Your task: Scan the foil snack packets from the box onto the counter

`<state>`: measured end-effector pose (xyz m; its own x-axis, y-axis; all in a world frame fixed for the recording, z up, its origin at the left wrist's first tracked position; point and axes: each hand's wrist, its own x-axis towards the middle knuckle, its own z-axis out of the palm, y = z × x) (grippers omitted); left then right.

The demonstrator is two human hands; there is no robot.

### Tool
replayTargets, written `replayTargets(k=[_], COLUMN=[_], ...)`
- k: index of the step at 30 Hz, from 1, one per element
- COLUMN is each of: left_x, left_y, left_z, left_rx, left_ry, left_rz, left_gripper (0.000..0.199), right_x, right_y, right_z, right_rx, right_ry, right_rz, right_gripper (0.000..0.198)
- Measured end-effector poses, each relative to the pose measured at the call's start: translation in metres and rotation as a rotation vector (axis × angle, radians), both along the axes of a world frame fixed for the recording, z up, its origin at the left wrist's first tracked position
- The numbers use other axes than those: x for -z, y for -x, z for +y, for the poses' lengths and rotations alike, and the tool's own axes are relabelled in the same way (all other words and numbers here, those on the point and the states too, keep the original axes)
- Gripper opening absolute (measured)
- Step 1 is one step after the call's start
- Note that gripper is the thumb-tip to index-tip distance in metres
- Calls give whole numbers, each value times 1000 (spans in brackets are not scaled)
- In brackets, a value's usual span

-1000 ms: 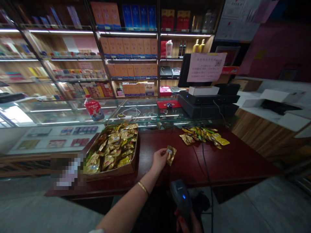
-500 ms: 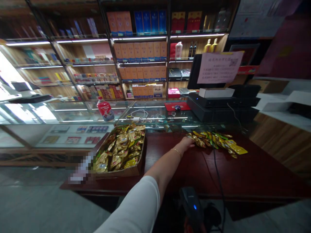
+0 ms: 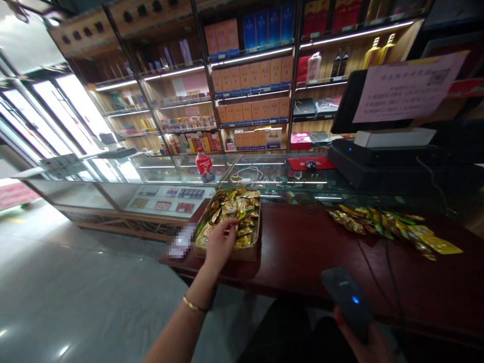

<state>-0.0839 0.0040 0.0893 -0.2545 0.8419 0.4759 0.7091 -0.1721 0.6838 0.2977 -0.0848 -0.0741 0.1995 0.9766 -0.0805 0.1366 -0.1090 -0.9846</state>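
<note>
My left hand [image 3: 222,241] is over the near part of a cardboard box [image 3: 242,253] full of gold snack packets [image 3: 231,205]. Its fingers are bent and a little apart from the thumb, with the tips at the packets; no packet shows clearly held in it. In my right hand [image 3: 365,340], low at the right, is a dark barcode scanner [image 3: 346,292] with a blue light lit on it. A loose pile of gold and yellow packets [image 3: 393,227] lies on the right of the dark red tabletop [image 3: 295,242].
A black cable [image 3: 391,272] crosses the tabletop near the right pile. Behind stand a glass counter, a red-labelled bottle [image 3: 204,167], a mouse [image 3: 310,165] on a red mat and a monitor with a pink paper [image 3: 408,91]. A blurred-out item [image 3: 182,242] lies left of the box.
My left hand has gone from the right pile of packets leftward to the box. The view has turned left, and the scanner in my right hand shows higher and farther right.
</note>
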Motion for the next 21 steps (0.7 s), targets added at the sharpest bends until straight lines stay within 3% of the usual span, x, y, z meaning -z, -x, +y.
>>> replayTargets(k=[2, 5, 9, 13, 18, 21], left_x=[-5, -4, 9, 17, 16, 18], left_y=[44, 75, 71, 63, 62, 65], left_z=[3, 12, 15, 15, 19, 18], left_rx=[-146, -270, -407, -510, -510, -481], left_ry=[117, 288, 389, 366, 418, 351], left_rz=[162, 412, 490, 507, 394, 328], left_gripper=[27, 28, 46, 51, 51, 44], right_x=[-21, -41, -40, -37, -43, -40], right_y=[2, 22, 41, 35, 33, 35], right_z=[32, 68, 82, 78, 78, 78], right_rx=[-52, -84, -151, -201, -226, -203], right_ry=[-207, -280, -293, -274, -253, -274], right_rz=[-11, 28, 55, 57, 79, 80], right_gripper=[41, 41, 43, 41, 36, 36])
